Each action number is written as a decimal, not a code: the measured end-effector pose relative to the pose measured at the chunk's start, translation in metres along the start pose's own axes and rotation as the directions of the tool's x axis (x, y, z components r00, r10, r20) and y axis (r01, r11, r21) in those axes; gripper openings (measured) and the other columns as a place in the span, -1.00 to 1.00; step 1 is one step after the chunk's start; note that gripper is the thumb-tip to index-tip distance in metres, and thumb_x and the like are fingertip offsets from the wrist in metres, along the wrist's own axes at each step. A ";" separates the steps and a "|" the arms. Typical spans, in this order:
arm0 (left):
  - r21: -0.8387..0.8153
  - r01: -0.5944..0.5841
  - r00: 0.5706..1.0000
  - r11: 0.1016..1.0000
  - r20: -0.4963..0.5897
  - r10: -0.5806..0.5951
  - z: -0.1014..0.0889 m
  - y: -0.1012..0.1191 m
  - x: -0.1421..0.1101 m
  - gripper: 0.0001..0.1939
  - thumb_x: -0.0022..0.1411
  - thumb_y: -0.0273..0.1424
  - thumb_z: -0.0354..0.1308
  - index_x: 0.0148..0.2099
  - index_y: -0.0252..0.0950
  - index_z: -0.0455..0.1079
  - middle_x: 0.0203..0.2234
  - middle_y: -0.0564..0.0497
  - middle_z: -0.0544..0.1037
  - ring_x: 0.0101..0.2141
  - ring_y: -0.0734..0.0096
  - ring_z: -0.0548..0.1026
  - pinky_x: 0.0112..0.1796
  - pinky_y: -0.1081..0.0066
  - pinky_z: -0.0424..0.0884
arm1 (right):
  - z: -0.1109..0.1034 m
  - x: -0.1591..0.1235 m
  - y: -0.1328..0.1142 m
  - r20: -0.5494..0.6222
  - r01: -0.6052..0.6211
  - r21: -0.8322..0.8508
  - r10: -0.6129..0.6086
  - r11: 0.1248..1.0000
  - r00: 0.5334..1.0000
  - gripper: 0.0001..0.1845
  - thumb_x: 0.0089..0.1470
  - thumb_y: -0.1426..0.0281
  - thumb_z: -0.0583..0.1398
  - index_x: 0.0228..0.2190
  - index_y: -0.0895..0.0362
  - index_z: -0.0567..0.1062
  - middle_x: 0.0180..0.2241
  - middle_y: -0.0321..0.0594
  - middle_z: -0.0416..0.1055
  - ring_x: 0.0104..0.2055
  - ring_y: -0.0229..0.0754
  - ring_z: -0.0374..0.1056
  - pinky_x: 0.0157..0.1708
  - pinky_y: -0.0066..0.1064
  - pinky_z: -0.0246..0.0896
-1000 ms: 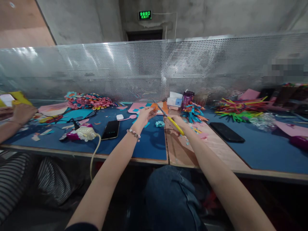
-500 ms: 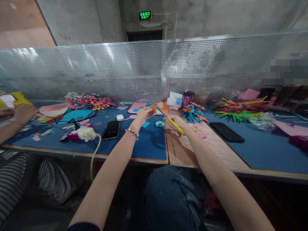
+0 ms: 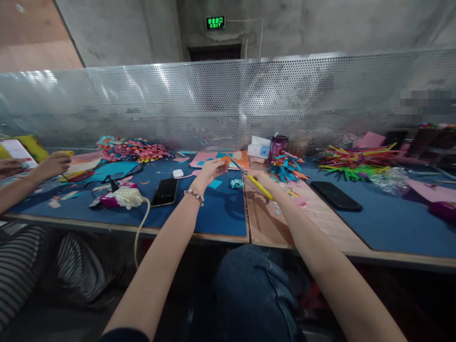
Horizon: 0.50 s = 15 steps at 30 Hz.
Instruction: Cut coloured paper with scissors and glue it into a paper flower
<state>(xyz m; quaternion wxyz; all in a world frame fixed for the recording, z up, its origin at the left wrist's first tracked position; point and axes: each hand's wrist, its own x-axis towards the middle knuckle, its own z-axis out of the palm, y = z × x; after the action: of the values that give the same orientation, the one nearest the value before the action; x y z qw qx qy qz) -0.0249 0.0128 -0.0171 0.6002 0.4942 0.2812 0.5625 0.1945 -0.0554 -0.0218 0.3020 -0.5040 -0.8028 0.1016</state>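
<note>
Grey concrete wall [image 3: 320, 28], lit EXIT sign [image 3: 215, 23], perf. metal divider [image 3: 178, 104]

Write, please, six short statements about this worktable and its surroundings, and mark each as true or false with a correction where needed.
1. The right hand holds yellow-handled scissors. True.
2. The left hand is empty. False: the left hand holds a small orange piece.
3. A beaded bracelet circles the left wrist. True.
4. The exit sign glows red. False: the exit sign glows green.
5. A pale blue flower lies on the blue mat. True.
6. The purple container stands left of the white-and-blue pack. False: the purple container stands right of the white-and-blue pack.
</note>
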 end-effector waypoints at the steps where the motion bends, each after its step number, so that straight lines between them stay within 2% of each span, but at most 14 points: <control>1: -0.001 0.001 1.000 1.000 0.000 -0.001 0.000 0.000 0.000 -0.85 0.01 -0.50 0.26 -0.29 -0.40 0.44 -0.44 -0.11 0.56 -0.38 0.34 0.54 -0.17 0.23 0.45 | 0.001 0.000 0.001 0.003 -0.002 0.000 0.002 1.000 1.000 -0.64 -0.05 0.11 -0.03 -0.66 0.11 0.14 -0.67 -0.37 0.05 -0.61 -0.37 -0.02 -0.60 -0.50 -0.19; 15: -0.030 -0.002 0.999 1.000 -0.036 0.001 -0.002 0.005 -0.003 -0.87 -0.01 -0.52 0.27 -0.33 -0.40 0.45 -0.49 -0.08 0.52 -0.42 0.41 0.51 -0.18 0.25 0.43 | 0.001 0.001 0.001 0.036 -0.065 -0.104 0.069 0.992 0.997 -0.53 -0.03 0.07 0.00 -0.76 0.13 0.14 -0.76 -0.33 0.06 -0.64 -0.36 0.04 -0.63 -0.51 -0.17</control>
<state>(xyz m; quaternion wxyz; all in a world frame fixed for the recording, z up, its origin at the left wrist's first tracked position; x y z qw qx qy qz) -0.0295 0.0102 -0.0144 0.6021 0.4753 0.2831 0.5757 0.1945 -0.0535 -0.0230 0.2561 -0.5435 -0.7954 0.0800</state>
